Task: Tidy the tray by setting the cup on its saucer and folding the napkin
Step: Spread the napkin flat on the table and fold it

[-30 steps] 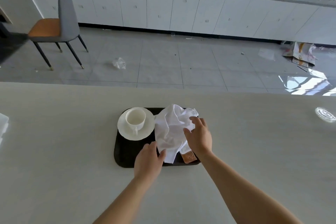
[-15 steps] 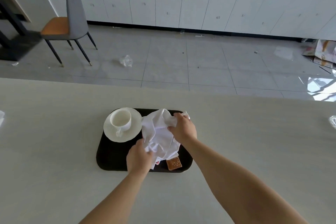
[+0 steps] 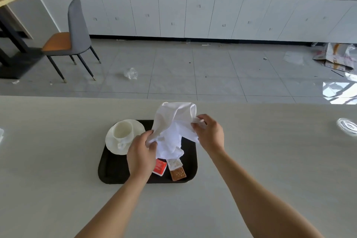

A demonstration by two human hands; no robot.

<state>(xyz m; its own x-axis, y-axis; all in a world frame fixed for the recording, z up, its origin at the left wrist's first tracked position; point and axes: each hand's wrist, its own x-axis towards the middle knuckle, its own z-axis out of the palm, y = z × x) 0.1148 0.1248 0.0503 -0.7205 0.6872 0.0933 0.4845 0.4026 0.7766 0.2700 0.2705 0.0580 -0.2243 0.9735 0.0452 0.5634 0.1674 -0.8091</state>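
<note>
Napkin [image 3: 174,127], crumpled, pinched by left hand [image 3: 142,153] and right hand [image 3: 210,135] above tray [image 3: 114,172]. One cup [image 3: 122,129] sits on one saucer [image 3: 116,146]; two packets [image 3: 170,167] lie beneath.

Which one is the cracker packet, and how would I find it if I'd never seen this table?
Look at the dark tray on the pale table. At its near right corner, below the white napkin, two small packets lie side by side. The cracker packet is the right one, clear with a brown square inside, unlike the red packet beside it.
</note>
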